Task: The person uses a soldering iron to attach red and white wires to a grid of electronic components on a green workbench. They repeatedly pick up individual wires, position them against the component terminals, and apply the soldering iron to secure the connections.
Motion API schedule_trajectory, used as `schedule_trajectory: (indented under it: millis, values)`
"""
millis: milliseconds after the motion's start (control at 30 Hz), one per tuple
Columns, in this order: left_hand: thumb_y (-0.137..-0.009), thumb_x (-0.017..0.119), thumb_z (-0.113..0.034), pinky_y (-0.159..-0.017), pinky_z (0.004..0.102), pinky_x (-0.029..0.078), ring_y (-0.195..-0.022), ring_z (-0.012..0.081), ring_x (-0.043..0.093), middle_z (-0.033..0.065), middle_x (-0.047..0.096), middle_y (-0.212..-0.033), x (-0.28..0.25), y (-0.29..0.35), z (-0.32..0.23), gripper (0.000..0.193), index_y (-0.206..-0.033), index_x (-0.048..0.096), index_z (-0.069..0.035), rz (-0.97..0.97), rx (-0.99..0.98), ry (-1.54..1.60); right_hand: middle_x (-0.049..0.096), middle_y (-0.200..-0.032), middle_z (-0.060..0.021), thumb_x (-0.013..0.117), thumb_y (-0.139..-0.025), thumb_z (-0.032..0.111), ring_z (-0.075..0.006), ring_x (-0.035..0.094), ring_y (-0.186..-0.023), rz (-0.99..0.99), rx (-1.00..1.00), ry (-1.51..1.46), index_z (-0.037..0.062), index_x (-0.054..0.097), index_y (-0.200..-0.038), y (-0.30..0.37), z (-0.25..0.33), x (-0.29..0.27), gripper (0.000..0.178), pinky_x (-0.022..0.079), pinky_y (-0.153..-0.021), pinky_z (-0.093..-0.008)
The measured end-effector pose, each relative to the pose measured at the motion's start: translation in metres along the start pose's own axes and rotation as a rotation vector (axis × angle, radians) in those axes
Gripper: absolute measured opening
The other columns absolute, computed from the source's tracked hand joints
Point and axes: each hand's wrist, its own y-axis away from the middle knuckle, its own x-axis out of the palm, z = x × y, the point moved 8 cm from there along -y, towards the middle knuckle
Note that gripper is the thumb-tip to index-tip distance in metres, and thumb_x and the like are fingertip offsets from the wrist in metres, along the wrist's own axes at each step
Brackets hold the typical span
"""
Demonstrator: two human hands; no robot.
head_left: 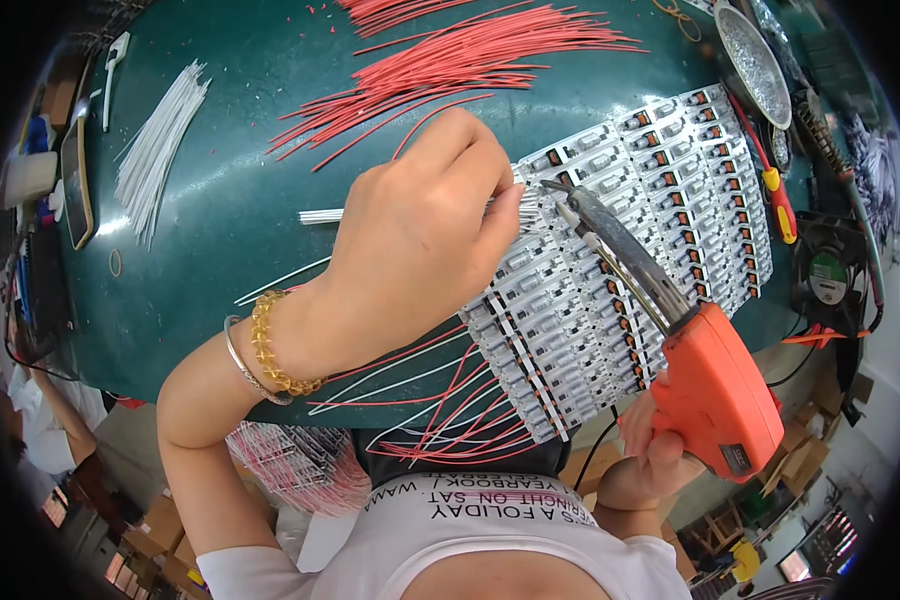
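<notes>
My right hand (658, 450) is wrapped round the grip of an orange soldering gun (725, 390). The gun's long dark tip points up and left, ending close to my left fingertips. In my left hand (425, 225) is a bunch of thin white wires (320, 216), pinched between thumb and fingers; its tail sticks out past the wrist side. Both tips meet over a slanted block of small grey-white parts (590, 300), set in rows with black and orange pieces. Red and white wires (440, 405) trail off the block's near left edge. The exact contact point is partly hidden by my fingers.
Red wires (470, 60) lie in a pile at the far side of the green table (240, 240). White wires (160, 150) lie to the left. On the right are a screwdriver (778, 195), a metal dish (753, 60) and a small black fan (828, 275).
</notes>
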Motion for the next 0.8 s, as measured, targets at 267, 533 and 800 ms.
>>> schedule_trajectory:
  millis: [267,533,800]
  values:
    - [-0.074,0.069,0.005,-0.059,0.0333,0.049,-0.069,0.0247,0.061,0.0101,0.059,-0.082,0.003,0.002,-0.001,0.013,-0.077,0.056,0.0,-0.015,0.019,-0.067,0.047,-0.05,0.0001,0.068,-0.085,0.052,-0.0085,0.042,-0.039,0.013,-0.001,-0.033,-0.015,0.043,-0.124,0.001,-0.001,0.0,0.081,0.036,-0.04,-0.0229]
    - [-0.074,0.068,0.005,-0.058,0.0334,0.049,-0.068,0.0245,0.061,0.01,0.059,-0.082,0.005,0.003,-0.001,0.013,-0.077,0.056,0.001,-0.01,0.028,-0.086,0.047,-0.05,0.0004,0.066,-0.085,0.053,-0.0083,0.042,-0.038,0.012,0.03,-0.032,-0.0154,0.044,-0.122,-0.001,0.004,0.008,0.081,0.035,-0.039,-0.0227]
    - [-0.074,0.071,0.003,-0.057,0.0308,0.048,-0.069,0.0228,0.06,0.0096,0.06,-0.09,-0.003,0.004,-0.011,0.01,-0.08,0.063,0.0,0.059,-0.03,0.025,0.046,-0.049,0.0011,0.065,-0.087,0.053,-0.0079,0.041,-0.038,-0.001,-0.087,0.043,-0.0156,0.043,-0.123,0.011,-0.003,-0.012,0.08,0.035,-0.038,-0.022]
